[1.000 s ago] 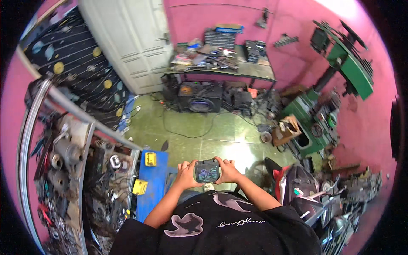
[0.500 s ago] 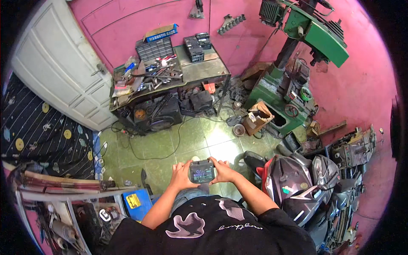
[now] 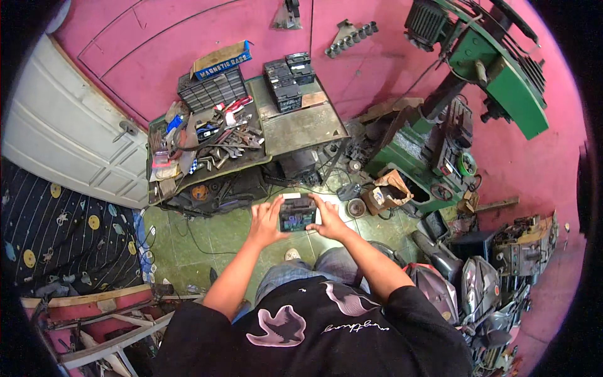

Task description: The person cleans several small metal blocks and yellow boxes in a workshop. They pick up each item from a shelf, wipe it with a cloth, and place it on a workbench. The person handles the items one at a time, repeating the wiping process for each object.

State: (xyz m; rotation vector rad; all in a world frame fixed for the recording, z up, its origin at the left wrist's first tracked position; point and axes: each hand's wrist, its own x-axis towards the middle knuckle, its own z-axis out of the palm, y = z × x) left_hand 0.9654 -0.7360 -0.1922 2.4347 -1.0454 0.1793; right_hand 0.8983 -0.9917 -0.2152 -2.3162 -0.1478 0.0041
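Observation:
A black motorcycle battery with a printed label is held out in front of me above the tiled floor. Around its left side my left hand is closed, while my right hand grips the right side. Both thumbs rest along the label face, and the fingertips reach the far top edge. Beyond it stands a metal workbench, apart from the battery. Several similar black batteries stand together at its back right part.
Loose hand tools crowd the bench's left half, beside a dark drawer cabinet with a blue box on top. A green drill press rises at the right. Motorcycle fairings stand near my right; a cardboard box sits on the floor.
I have moved closer to the workbench, with the battery still between both hands. The battery has gone farther forward, and its top is tilted more into sight.

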